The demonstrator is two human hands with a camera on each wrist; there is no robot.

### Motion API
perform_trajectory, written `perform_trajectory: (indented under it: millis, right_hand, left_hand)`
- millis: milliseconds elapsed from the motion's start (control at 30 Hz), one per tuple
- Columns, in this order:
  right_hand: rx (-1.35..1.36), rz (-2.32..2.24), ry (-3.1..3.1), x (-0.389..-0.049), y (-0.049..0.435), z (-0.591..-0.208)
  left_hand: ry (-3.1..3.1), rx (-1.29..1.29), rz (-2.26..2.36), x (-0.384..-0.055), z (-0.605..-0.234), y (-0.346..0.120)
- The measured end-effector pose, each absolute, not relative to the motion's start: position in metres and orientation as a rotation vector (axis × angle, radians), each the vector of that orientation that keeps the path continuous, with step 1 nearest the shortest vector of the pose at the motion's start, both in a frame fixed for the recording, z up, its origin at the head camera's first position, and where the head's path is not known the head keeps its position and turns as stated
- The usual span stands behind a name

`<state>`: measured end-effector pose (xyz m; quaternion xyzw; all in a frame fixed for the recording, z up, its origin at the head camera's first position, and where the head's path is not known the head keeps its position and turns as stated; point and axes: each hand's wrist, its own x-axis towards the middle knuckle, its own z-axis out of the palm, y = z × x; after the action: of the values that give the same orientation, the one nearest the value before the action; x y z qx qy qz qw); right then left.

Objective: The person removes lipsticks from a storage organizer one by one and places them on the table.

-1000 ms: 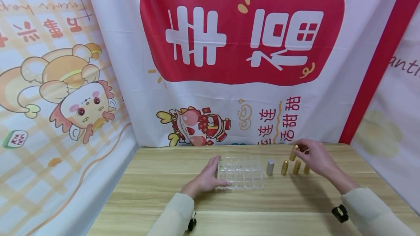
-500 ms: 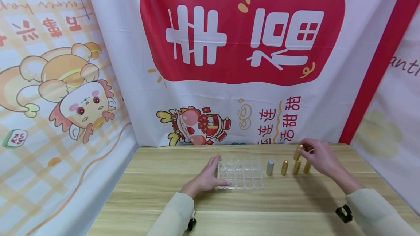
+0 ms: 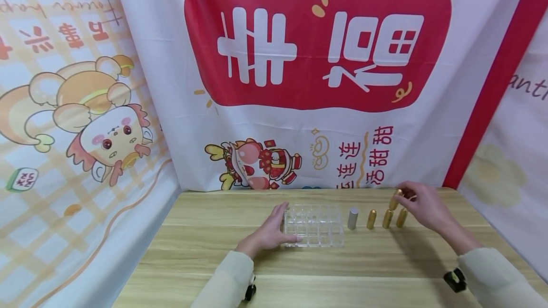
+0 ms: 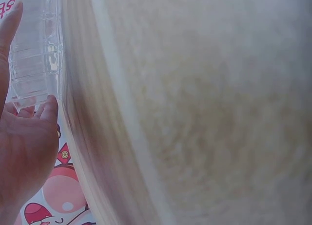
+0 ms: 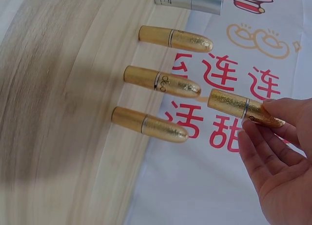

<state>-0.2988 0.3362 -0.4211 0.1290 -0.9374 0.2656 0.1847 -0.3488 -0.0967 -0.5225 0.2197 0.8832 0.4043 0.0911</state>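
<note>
My right hand (image 3: 425, 207) pinches the tip end of a gold lipstick tube (image 5: 227, 104) between thumb and fingers. It is lifted above the table, behind the standing gold tubes. Three more gold lipstick tubes stand upright in a row: the left one (image 3: 371, 219), the middle one (image 3: 387, 218) and the right one (image 3: 401, 218). To their left is a silver tube (image 3: 353, 218). A clear divided lipstick organizer (image 3: 317, 226) sits at mid-table; my left hand (image 3: 270, 233) grips its left end, thumb in front and fingers behind. Its compartments hold nothing visible.
The wood-grain table (image 3: 205, 260) ends at a hanging white cloth (image 3: 171, 108) with red print, close behind the tubes. Another printed cloth (image 3: 51, 203) hangs along the left side, and the right side is draped as well.
My right hand has shifted a little to the right with the lifted gold lipstick. More of the rightmost standing tube shows now. My left hand and the organizer stay in place.
</note>
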Motion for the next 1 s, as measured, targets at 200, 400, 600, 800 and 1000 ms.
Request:
perform_trajectory:
  millis: [200,400,600,800,1000]
  right_hand:
    - [0.345,0.733,-2.639,-0.298,0.345,-0.423]
    - [0.328,0.724,-2.643,-0.299,0.352,-0.427]
    - [0.312,0.722,-2.644,-0.299,0.358,-0.429]
    - [0.32,0.719,-2.621,-0.299,0.362,-0.426]
    - [0.31,0.701,-2.59,-0.298,0.37,-0.428]
  left_hand:
    - [2.629,0.649,1.194,-0.349,-0.523,-0.096]
    - [2.633,0.651,1.188,-0.35,-0.523,-0.096]
    - [2.635,0.658,1.182,-0.35,-0.523,-0.096]
    - [2.633,0.65,1.184,-0.349,-0.522,-0.096]
    - [2.632,0.647,1.185,-0.349,-0.523,-0.096]
